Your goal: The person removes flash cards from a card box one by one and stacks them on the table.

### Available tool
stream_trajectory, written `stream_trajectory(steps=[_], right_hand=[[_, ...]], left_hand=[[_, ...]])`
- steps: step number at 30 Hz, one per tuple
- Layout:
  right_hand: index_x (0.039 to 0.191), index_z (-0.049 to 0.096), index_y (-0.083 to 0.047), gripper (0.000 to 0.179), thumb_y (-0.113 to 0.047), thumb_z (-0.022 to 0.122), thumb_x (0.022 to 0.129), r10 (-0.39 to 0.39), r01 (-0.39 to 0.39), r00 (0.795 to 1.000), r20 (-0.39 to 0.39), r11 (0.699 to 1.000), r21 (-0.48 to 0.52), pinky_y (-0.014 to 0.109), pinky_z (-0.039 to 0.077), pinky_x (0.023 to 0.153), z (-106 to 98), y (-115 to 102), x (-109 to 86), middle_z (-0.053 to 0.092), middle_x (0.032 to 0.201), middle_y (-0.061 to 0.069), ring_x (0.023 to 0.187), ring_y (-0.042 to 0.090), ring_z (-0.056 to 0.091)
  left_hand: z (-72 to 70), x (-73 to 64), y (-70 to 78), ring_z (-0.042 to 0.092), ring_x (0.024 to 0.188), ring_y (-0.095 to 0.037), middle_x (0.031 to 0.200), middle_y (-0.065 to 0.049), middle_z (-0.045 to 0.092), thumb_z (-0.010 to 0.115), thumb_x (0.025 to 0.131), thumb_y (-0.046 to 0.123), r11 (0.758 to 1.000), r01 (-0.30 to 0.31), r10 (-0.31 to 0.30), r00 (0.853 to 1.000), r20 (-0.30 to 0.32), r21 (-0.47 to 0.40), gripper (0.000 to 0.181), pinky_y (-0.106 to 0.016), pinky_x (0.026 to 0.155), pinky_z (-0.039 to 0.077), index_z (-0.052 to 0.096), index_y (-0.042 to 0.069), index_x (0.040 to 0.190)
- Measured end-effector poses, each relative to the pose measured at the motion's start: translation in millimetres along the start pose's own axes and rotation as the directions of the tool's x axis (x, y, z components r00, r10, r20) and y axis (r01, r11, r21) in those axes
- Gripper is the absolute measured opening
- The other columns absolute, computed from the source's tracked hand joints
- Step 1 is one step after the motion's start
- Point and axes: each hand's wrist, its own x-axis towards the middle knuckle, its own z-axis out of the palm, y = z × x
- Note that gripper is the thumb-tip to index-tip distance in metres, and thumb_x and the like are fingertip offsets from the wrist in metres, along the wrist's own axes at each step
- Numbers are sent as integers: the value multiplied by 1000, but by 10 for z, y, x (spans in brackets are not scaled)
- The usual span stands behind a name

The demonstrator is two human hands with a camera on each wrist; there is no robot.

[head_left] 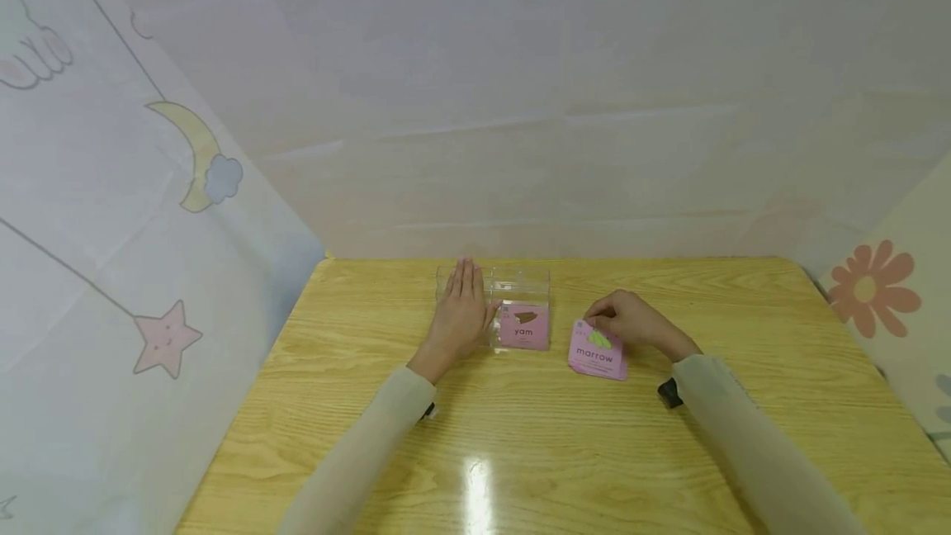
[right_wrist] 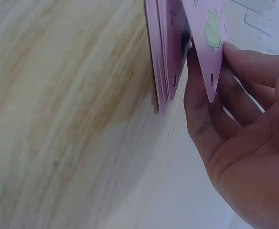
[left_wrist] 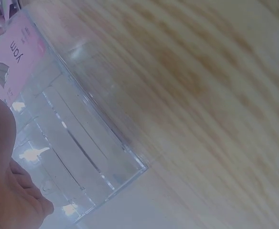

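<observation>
My left hand [head_left: 458, 319] rests with straight fingers on the left part of a clear plastic tray [head_left: 522, 277] with divided compartments. A pink flash card reading "yam" [head_left: 524, 335] lies in the tray's front right compartment, just right of that hand's thumb. To the right of the tray, my right hand [head_left: 633, 322] pinches the top edge of a pink card reading "marrow" [head_left: 594, 357], between thumb and fingers. In the right wrist view this card stands tilted up from a stack of similar pink cards [right_wrist: 159, 62] on the table.
The wooden table [head_left: 357, 428] meets a pale cloth backdrop along its far edge. Printed cloth walls with a moon [head_left: 195, 147] and a flower [head_left: 875, 287] stand at the left and right. Each wrist wears a small dark device [head_left: 670, 393].
</observation>
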Motion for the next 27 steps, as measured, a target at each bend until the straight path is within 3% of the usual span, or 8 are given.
stream_trajectory(steps=[15, 23, 27], right_hand=[[109, 80, -1, 20, -6, 63, 100, -25, 22, 999, -29, 997, -79, 29, 55, 74, 35, -40, -1, 78, 112, 18, 86, 17, 64], [107, 79, 2, 16, -5, 67, 100, -55, 46, 996, -70, 991, -127, 44, 63, 84, 54, -101, -31, 77, 108, 18, 96, 24, 72], [110, 78, 2, 17, -7, 67, 101, -38, 29, 996, -79, 993, -115, 45, 63, 86, 51, -132, -40, 76, 111, 18, 98, 25, 72]], left_hand=[[-24, -8, 24, 21, 162, -43, 170, -33, 18, 27, 115, 48, 1000, 13, -13, 1000, 14, -28, 77, -50, 133, 26, 21, -13, 161], [-24, -9, 26, 24, 161, -44, 170, -34, 23, 32, 114, 46, 1000, 14, -14, 1000, -4, -28, 76, -49, 133, 27, 23, -14, 161], [-25, -12, 31, 26, 161, -44, 169, -33, 24, 32, 114, 46, 999, 20, -20, 1000, 2, -25, 77, -49, 133, 27, 23, -14, 161]])
